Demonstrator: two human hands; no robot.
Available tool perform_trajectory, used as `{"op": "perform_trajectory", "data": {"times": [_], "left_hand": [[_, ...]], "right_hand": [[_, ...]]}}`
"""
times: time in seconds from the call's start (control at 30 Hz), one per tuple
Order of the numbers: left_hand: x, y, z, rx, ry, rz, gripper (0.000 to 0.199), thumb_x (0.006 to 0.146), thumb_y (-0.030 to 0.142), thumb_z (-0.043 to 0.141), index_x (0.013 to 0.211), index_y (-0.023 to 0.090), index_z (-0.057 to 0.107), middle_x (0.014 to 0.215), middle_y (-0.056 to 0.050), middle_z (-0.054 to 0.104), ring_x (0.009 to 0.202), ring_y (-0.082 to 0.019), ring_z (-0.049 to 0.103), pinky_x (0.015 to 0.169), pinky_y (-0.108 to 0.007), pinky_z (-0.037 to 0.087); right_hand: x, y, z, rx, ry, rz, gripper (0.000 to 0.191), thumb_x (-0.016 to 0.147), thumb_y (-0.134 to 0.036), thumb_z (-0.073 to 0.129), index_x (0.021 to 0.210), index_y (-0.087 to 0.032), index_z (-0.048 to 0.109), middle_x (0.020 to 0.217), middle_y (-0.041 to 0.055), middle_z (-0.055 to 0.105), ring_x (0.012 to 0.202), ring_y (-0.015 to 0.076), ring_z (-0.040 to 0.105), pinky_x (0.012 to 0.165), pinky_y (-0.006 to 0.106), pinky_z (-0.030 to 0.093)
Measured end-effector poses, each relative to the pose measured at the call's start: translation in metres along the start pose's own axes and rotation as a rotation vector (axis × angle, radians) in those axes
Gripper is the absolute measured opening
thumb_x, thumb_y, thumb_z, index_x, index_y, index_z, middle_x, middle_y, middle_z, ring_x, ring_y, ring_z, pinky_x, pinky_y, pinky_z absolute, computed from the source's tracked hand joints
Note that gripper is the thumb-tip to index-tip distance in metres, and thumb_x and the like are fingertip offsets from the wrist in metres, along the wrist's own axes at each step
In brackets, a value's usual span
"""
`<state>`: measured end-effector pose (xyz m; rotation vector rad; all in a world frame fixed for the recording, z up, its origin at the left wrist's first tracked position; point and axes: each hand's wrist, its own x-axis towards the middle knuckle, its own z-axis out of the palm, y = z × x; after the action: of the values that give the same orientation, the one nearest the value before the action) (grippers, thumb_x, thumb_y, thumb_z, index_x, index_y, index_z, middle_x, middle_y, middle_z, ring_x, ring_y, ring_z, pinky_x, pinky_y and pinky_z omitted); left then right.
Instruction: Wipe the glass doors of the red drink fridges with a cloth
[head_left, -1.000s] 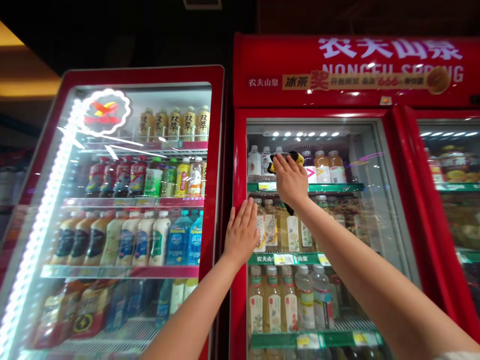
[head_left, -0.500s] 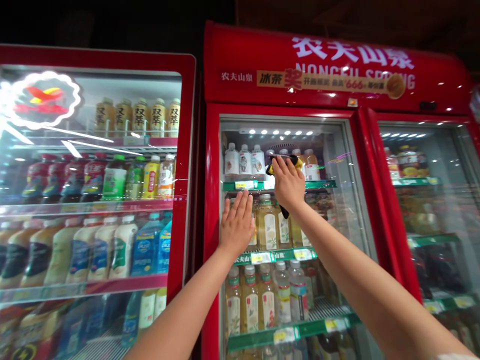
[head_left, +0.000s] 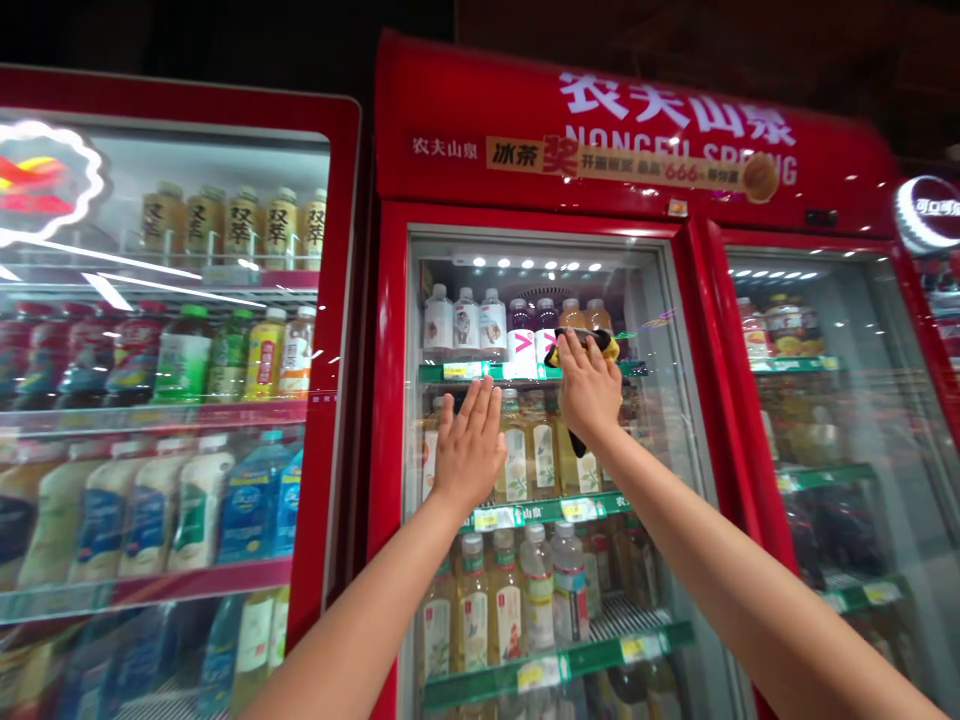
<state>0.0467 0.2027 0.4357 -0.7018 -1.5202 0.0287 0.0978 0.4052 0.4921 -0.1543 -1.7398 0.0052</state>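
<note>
Ahead of me is the glass door of a red drinks fridge. My right hand presses a black and yellow cloth to the glass, in front of the upper shelf edge; a dark end of the cloth hangs below the palm. Lower and to the left, my left hand rests with its fingers stretched out, flat against or very near the same door, and holds nothing. Behind the glass stand rows of bottles, partly covered by my hands.
At the left stands another red-framed fridge with several shelves of bottles and a lit round sign. A second glass door is on the right, and a further lit sign shows at the far right edge.
The view has turned slightly right, so the fridges sit further left in it. My right hand and the cloth have moved right and a little down across the glass, uncovering purple-capped bottles.
</note>
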Motion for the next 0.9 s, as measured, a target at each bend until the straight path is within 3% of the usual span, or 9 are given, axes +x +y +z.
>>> {"op": "perform_trajectory", "data": {"times": [0.1,0.2,0.37,0.47,0.53,0.63,0.73,0.83,0.9], "left_hand": [[0.005,0.005,0.001,-0.002,-0.020,0.008,0.073,0.095,0.025,0.051,0.162,0.014,0.024,0.169,-0.011,0.027,0.158,-0.024,0.022,0.132,-0.052,0.005],[0.015,0.012,0.004,-0.004,-0.022,0.002,0.071,0.095,0.025,0.051,0.161,0.013,0.028,0.168,-0.011,0.029,0.158,-0.024,0.021,0.132,-0.051,0.005],[0.023,0.023,0.007,-0.019,-0.003,-0.001,0.071,0.096,0.026,0.050,0.162,0.014,0.026,0.168,-0.010,0.028,0.159,-0.023,0.018,0.132,-0.052,0.004],[0.018,0.026,0.006,-0.019,-0.001,-0.005,0.073,0.096,0.027,0.050,0.163,0.015,0.023,0.169,-0.011,0.026,0.158,-0.023,0.019,0.132,-0.051,0.003],[0.016,0.027,0.006,-0.017,-0.006,-0.002,0.072,0.096,0.026,0.050,0.162,0.015,0.023,0.168,-0.011,0.027,0.158,-0.023,0.020,0.132,-0.052,0.003],[0.021,0.031,0.009,-0.021,-0.010,0.012,0.073,0.095,0.025,0.052,0.162,0.014,0.026,0.167,-0.011,0.031,0.158,-0.023,0.021,0.132,-0.050,0.005],[0.031,0.042,0.014,-0.036,0.008,0.015,0.072,0.094,0.024,0.053,0.161,0.013,0.029,0.166,-0.011,0.033,0.158,-0.022,0.022,0.132,-0.046,0.007],[0.034,0.055,0.020,-0.062,0.031,0.009,0.071,0.095,0.025,0.052,0.161,0.013,0.029,0.167,-0.011,0.031,0.157,-0.022,0.023,0.132,-0.045,0.006],[0.031,0.062,0.022,-0.081,0.040,0.006,0.072,0.096,0.026,0.051,0.162,0.014,0.026,0.168,-0.010,0.029,0.157,-0.023,0.024,0.132,-0.046,0.006]], "right_hand": [[-0.009,-0.006,0.002,-0.009,-0.043,-0.145,0.063,0.100,-0.017,0.033,0.162,-0.028,0.032,0.167,0.0007,0.032,0.155,0.0301,0.027,0.116,0.054,0.033],[0.015,-0.002,-0.003,0.009,-0.053,-0.249,0.063,0.100,-0.016,0.032,0.162,-0.030,0.030,0.168,-0.0021,0.032,0.156,0.0250,0.026,0.119,0.051,0.031],[0.053,0.028,-0.013,-0.006,-0.019,-0.065,0.064,0.099,-0.014,0.031,0.162,-0.028,0.031,0.168,-0.0006,0.032,0.154,0.0267,0.030,0.116,0.051,0.036],[0.030,0.030,-0.009,-0.058,-0.049,0.076,0.066,0.097,-0.012,0.031,0.162,-0.023,0.032,0.169,0.0050,0.028,0.154,0.0354,0.030,0.108,0.057,0.041],[0.011,0.025,-0.005,-0.080,-0.069,0.050,0.066,0.097,-0.012,0.032,0.162,-0.022,0.033,0.170,0.0074,0.025,0.153,0.0393,0.029,0.106,0.060,0.042],[0.005,0.024,-0.001,-0.062,-0.063,-0.087,0.064,0.098,-0.015,0.032,0.162,-0.024,0.032,0.170,0.0045,0.025,0.155,0.0352,0.026,0.109,0.060,0.038],[0.028,0.044,-0.003,-0.035,-0.042,-0.149,0.063,0.100,-0.016,0.030,0.162,-0.029,0.030,0.169,-0.0015,0.027,0.157,0.0259,0.023,0.114,0.053,0.036],[0.042,0.075,-0.008,-0.057,-0.034,-0.015,0.062,0.101,-0.017,0.028,0.162,-0.029,0.030,0.170,-0.0023,0.026,0.156,0.0243,0.025,0.113,0.048,0.038],[0.035,0.089,-0.008,-0.097,-0.036,0.140,0.063,0.100,-0.016,0.027,0.163,-0.028,0.029,0.170,0.0002,0.025,0.156,0.0274,0.026,0.111,0.050,0.039]]}}
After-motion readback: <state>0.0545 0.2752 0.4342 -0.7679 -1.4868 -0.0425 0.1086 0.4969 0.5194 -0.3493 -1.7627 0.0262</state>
